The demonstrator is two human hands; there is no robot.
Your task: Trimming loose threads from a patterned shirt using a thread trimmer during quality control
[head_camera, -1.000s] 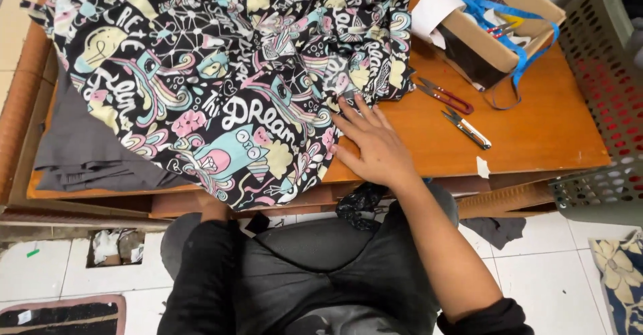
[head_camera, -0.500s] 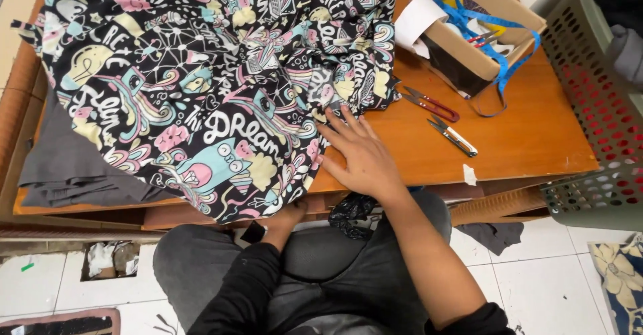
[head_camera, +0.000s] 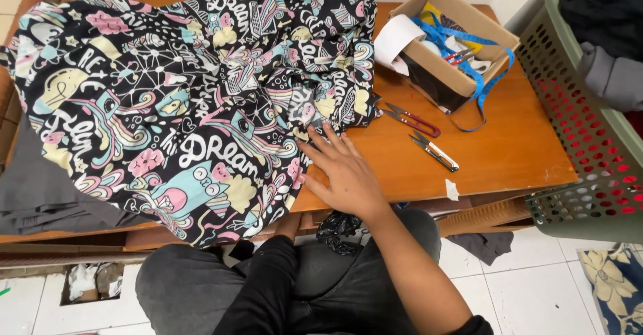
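A black cloth printed with colourful cartoon drawings (head_camera: 174,101) lies spread over most of the wooden table (head_camera: 509,147), and its front edge hangs over the near side. My right hand (head_camera: 341,174) lies flat at the cloth's right edge with its fingers spread. The fingertips touch the print and the palm rests on bare wood. It holds nothing. My left forearm (head_camera: 289,226) in a black sleeve reaches up under the hanging cloth at the table's front edge, and that hand is hidden.
Red-handled scissors (head_camera: 412,118) and small thread snips (head_camera: 435,151) lie right of my hand. A cardboard box (head_camera: 455,47) with blue measuring tape stands at the back right. A perforated plastic basket (head_camera: 589,147) of clothes is at the far right. Grey cloth (head_camera: 33,201) sits at the left.
My right hand stays flat at the cloth's edge. My left arm has moved right along the table's front edge, under the hanging cloth. The view has shifted.
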